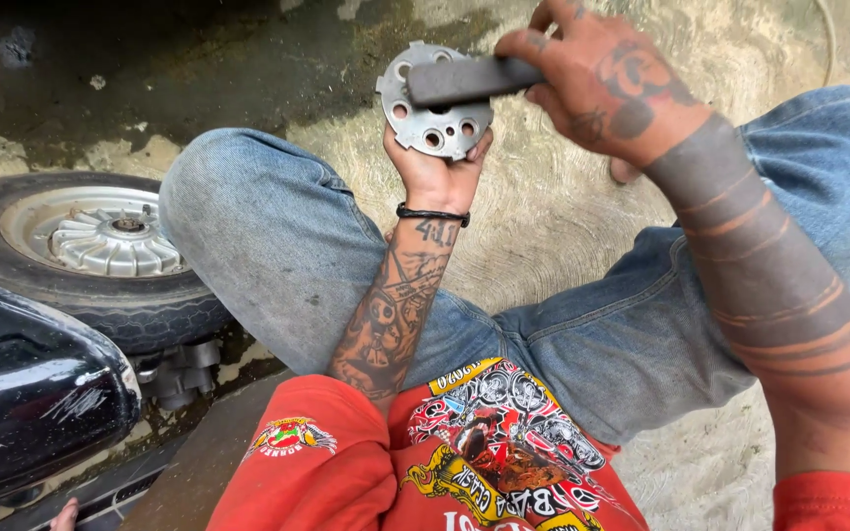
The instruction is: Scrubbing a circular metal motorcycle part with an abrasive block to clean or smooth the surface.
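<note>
Wheel [100, 236]: small tyre with silver hub, far left on the concrete floor [563, 206].
Left hand [435, 172]: closed around the lower edge of a round perforated metal plate [435, 123], held upright above the knees.
Right hand [597, 79]: gripping a dark flat bar [469, 81], its end lying across the plate's face.

Both hands [437, 177] [597, 84] raised, grips closed

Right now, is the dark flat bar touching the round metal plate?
Touching. The head view shows the dark bar, held by the right hand, lying across the face of the round metal plate with no gap visible.
</note>
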